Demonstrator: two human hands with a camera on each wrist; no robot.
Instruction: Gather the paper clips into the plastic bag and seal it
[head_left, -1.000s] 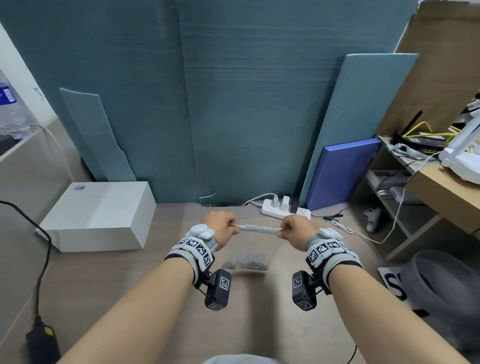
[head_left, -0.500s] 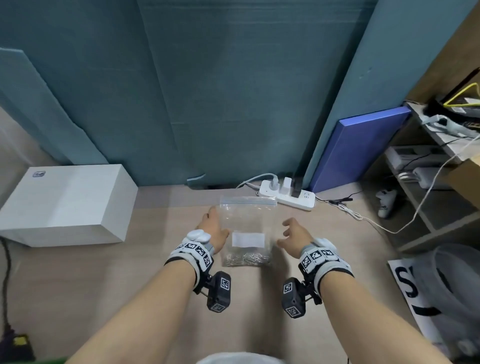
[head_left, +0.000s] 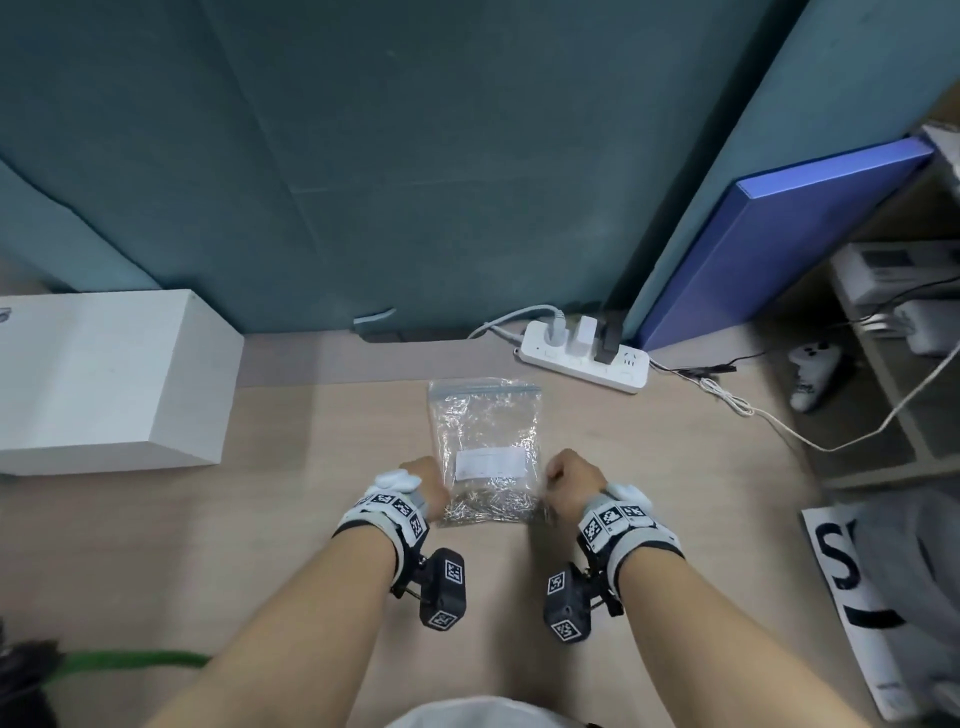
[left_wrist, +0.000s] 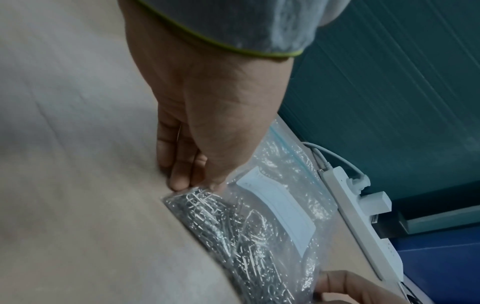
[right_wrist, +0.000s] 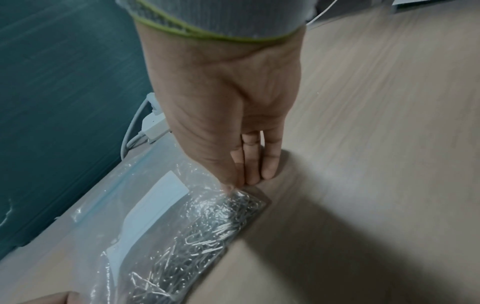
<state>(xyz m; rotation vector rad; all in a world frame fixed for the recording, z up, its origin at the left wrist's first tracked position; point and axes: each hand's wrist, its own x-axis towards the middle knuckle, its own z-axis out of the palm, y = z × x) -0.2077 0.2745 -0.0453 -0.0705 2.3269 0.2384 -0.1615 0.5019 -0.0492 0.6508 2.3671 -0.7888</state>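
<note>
A clear zip plastic bag (head_left: 485, 431) with a white label lies flat on the wooden table (head_left: 291, 519), its blue zip strip at the far end. Several silver paper clips (head_left: 488, 506) are heaped inside at the near end. My left hand (head_left: 428, 486) is at the bag's near left corner, where thumb and fingertips (left_wrist: 179, 181) pinch the bag (left_wrist: 280, 185) edge by the clips (left_wrist: 233, 226). My right hand (head_left: 569, 480) is at the near right corner. Its thumb and fingertips (right_wrist: 249, 174) pinch the bag (right_wrist: 145, 205) beside the clips (right_wrist: 207, 226).
A white box (head_left: 104, 379) stands at the left. Behind the bag a white power strip (head_left: 587, 358) with plugs and cables lies against the teal panel (head_left: 415, 156). A blue board (head_left: 779, 234) leans at the right, near shelves and a printed sign (head_left: 841, 571).
A second ago both hands held the bag up by its top edge. It then lay flat with open hands beside it. Both hands have now drawn back to its near corners and curled.
</note>
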